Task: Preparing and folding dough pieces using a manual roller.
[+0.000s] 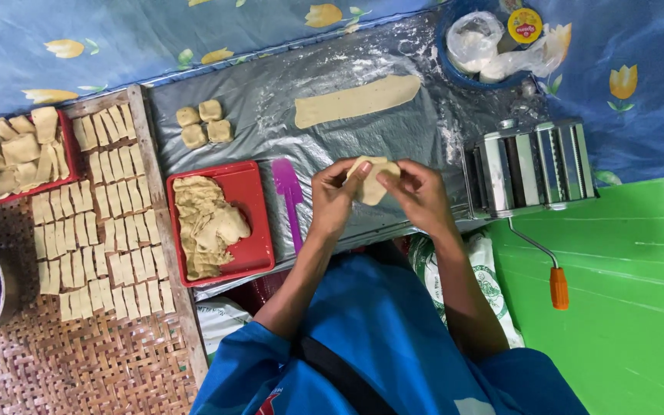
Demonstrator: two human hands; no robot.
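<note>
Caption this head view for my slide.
Both hands fold a dough piece beside a pasta roller.

This looks like a home set up for making snacks by hand, with the work done low on the floor rather than at a counter. A plastic sheet (pixel 270 100) dusted with flour serves as the work surface, spread over a flowered blue cloth (pixel 117 38). A hand-cranked pasta roller (pixel 532 165) stands at the right beside a green mat (pixel 624 307). To the left, rows of cut dough strips (pixel 101 215) lie on a wooden board, and a woven bamboo mat (pixel 78 361) lies near. Red trays (pixel 259 223) hold dough scraps.
</note>
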